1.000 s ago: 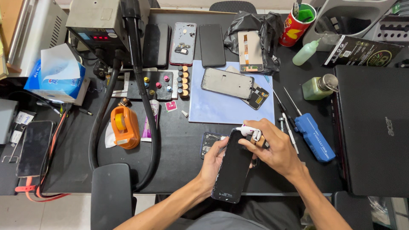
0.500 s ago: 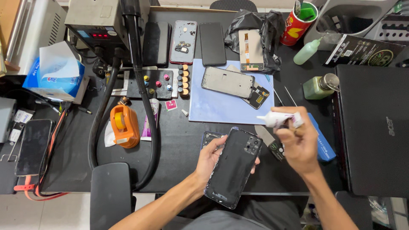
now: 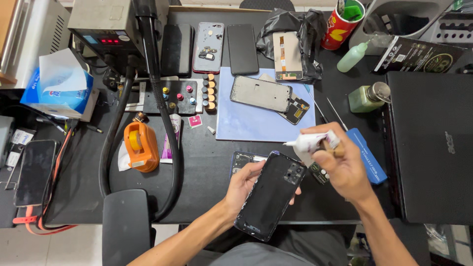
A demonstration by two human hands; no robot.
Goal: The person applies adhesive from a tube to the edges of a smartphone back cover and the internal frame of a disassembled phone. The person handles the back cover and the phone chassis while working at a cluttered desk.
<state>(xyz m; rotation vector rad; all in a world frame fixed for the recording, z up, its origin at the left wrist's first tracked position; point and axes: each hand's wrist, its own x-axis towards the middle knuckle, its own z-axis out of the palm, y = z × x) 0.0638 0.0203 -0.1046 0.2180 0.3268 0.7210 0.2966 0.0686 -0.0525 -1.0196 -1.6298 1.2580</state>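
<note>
Your left hand point(image 3: 245, 183) gripped the black phone back cover point(image 3: 271, 195) from beneath, tilted over the table's near edge point(image 3: 207, 162). Your right hand point(image 3: 340, 165) clenched a small white glue tube point(image 3: 310, 142), nozzle pointing left, just above the cover's top corner, near the blue case point(image 3: 369, 156).

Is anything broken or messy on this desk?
Nothing looks spilled. Some phones are taken apart: a bare phone frame lies askew on the blue mat. The left hand holds a black phone back, while the right hand holds a small white tube.
</note>
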